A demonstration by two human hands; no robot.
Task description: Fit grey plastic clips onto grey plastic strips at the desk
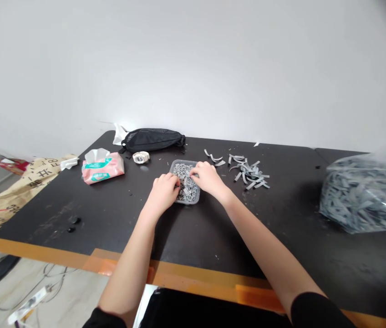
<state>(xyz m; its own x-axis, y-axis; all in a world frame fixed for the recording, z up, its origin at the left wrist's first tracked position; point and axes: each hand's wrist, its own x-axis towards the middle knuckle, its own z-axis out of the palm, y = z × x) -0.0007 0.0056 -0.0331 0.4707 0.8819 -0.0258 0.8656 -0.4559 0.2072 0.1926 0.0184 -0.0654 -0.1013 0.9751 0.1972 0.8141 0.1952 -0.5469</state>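
Clear plastic walls show between the two bare hands, part of a small tub [187, 202] of short grey pieces [188, 195]. The left hand [165, 188] bends its fingers over the tub's left side, the tips down by the pieces; the right hand [208, 176] reaches over the opposite side, thumb and fingers drawn narrowly together. Whether either one pinches a piece is too small to tell.

The tub sits around the middle of the dark desk [220, 232], between its far edge and its near one, which carries orange-brown edging [193, 279]. Right of the tub, toward the far edge, longer grey strips [251, 175] lie in a loose heap, and a clear bag [367, 198] packed with such strips rests at the desk's right.

To the left, a pale watch [141, 157] lies just in front of a black pouch [155, 140] along the far edge. A pink tissue pack [104, 169] stands near the left edge, and two small black objects [73, 224] lie toward the near left corner.
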